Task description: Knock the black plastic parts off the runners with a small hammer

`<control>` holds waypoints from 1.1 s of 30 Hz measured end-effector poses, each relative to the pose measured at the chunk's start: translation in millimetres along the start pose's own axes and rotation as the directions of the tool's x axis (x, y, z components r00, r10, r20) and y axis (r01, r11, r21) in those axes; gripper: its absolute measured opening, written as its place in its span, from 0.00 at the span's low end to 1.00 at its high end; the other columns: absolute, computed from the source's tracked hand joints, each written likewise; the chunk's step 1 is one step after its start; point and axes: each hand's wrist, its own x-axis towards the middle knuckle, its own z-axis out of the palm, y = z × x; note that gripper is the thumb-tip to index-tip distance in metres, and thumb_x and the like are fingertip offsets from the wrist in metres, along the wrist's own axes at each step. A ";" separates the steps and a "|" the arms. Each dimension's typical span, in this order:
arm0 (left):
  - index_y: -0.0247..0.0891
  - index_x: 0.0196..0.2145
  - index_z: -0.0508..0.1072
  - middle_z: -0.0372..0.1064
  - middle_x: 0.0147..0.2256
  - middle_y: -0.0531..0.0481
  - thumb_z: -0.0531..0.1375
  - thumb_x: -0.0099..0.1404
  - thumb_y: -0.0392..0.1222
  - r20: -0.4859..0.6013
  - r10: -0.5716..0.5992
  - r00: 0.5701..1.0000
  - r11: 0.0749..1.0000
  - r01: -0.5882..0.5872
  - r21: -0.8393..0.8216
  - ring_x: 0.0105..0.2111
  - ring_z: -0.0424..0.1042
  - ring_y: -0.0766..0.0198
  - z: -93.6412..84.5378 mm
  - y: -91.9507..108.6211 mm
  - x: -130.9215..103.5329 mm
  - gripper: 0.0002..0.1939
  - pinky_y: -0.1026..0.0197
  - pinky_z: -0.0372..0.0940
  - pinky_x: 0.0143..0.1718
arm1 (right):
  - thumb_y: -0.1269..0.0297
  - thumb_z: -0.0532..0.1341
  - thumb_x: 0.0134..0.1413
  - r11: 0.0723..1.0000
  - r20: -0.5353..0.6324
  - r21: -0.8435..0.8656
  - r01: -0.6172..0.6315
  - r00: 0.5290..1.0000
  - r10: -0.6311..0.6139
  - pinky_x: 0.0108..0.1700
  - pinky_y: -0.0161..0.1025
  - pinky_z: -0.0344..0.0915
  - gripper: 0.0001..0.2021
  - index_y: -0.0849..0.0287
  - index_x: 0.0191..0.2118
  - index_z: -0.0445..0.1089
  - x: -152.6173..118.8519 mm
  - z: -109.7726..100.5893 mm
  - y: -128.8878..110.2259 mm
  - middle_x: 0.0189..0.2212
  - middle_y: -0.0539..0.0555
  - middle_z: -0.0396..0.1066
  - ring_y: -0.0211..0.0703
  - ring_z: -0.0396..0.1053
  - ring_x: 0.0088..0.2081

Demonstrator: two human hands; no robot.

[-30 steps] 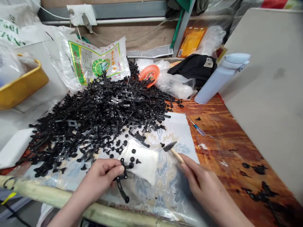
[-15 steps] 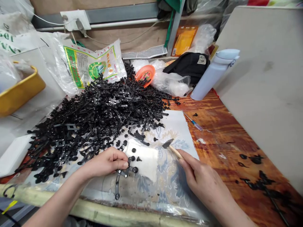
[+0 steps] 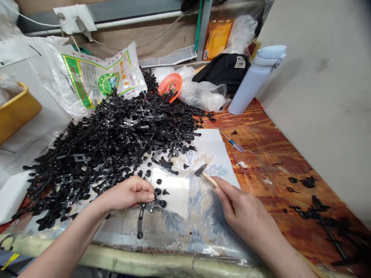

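My left hand (image 3: pixel 131 193) pinches a black jointed plastic linkage (image 3: pixel 140 224) between thumb and fingers, over a white pad (image 3: pixel 176 195). One long arm of the linkage hangs toward the table's front edge; its upper part is partly covered by my fingertips. Small black plugs, among them a loose round one (image 3: pixel 159 181) and a pointed one (image 3: pixel 165 192), lie on the pad beside it. To the right, my right hand (image 3: pixel 240 204) is closed around the pale wooden handle of a small hammer (image 3: pixel 200 170), its dark metal head raised over the patterned cloth.
A large heap of black linkages (image 3: pixel 116 131) covers the table's left and middle. An orange dish (image 3: pixel 170 87) leans at its back. A screwdriver (image 3: pixel 236 145) and a light blue bottle (image 3: pixel 255 83) are to the right, with black parts (image 3: pixel 319 212) along the right side.
The whole view has shifted slightly, with things appearing a little farther left and up. Both hands keep their holds, and the hammer stays raised to the right of the pad.
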 end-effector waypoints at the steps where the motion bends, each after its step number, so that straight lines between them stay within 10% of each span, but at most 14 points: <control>1: 0.36 0.18 0.70 0.54 0.14 0.60 0.60 0.55 0.51 -0.002 -0.006 1.000 1.000 0.006 -0.001 0.15 0.49 0.72 0.3 0.6 0.3 0.16 0.67 0.45 0.19 | 0.63 0.47 0.63 1.000 -0.001 -0.001 0.001 1.000 -0.001 0.34 0.42 0.70 0.17 0.53 0.53 0.66 0.2 0.1 0.3 0.39 0.54 0.77 0.49 0.76 0.35; 8: 0.36 0.18 0.72 0.54 0.14 0.59 0.60 0.55 0.49 -0.004 -0.041 0.999 0.999 0.041 0.019 0.15 0.48 0.71 1.1 0.4 1.6 0.16 0.67 0.44 0.18 | 0.63 0.46 0.64 0.999 -0.013 0.014 0.038 0.999 -0.038 0.35 0.45 0.71 0.18 0.53 0.56 0.64 -3.2 -3.9 -5.3 0.39 0.56 0.76 0.50 0.76 0.35; 15: 0.36 0.21 0.76 0.57 0.14 0.59 0.60 0.56 0.48 0.016 -0.027 1.000 0.998 0.026 0.050 0.15 0.49 0.71 -3.0 -4.7 2.2 0.14 0.68 0.46 0.17 | 0.65 0.47 0.64 0.879 0.037 0.370 0.302 0.940 -0.338 0.42 0.44 0.72 0.19 0.55 0.57 0.63 1.6 -7.0 -55.4 0.43 0.58 0.75 0.45 0.75 0.39; 33: 0.37 0.19 0.74 0.58 0.15 0.57 0.59 0.55 0.42 0.063 -0.036 0.997 0.998 0.032 0.057 0.15 0.50 0.69 -5.3 -6.8 4.3 0.10 0.66 0.45 0.17 | 0.69 0.47 0.63 0.866 -0.035 0.296 0.404 0.910 -0.412 0.34 0.40 0.73 0.20 0.61 0.59 0.61 7.5 -9.0 -69.3 0.40 0.62 0.75 0.46 0.75 0.35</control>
